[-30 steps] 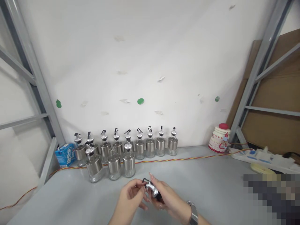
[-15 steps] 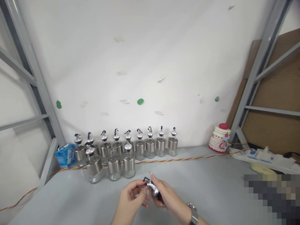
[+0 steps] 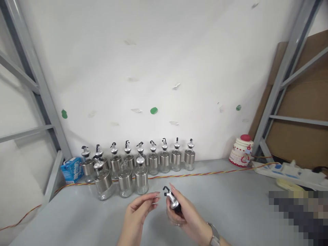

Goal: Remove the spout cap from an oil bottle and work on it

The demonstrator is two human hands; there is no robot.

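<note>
My right hand is wrapped round a pour spout with a silver cone, a black base and a black flip cap that stands raised. It is tilted up toward the left. My left hand is just left of the spout, apart from it, its fingers bent but spread and nothing visible in them. Beyond my hands stands an oil bottle without a spout, clear glass with a steel band. Beside it are a bottle with a silver spout and another spouted bottle.
A row of several spouted bottles lines the wall. At the left is a blue carton, and at the right a white and red jar and a white power strip. A twisted red-yellow cord crosses the grey table.
My left hand has come off the spout's cap and moved left. My right hand has shifted slightly right, still holding the spout.
</note>
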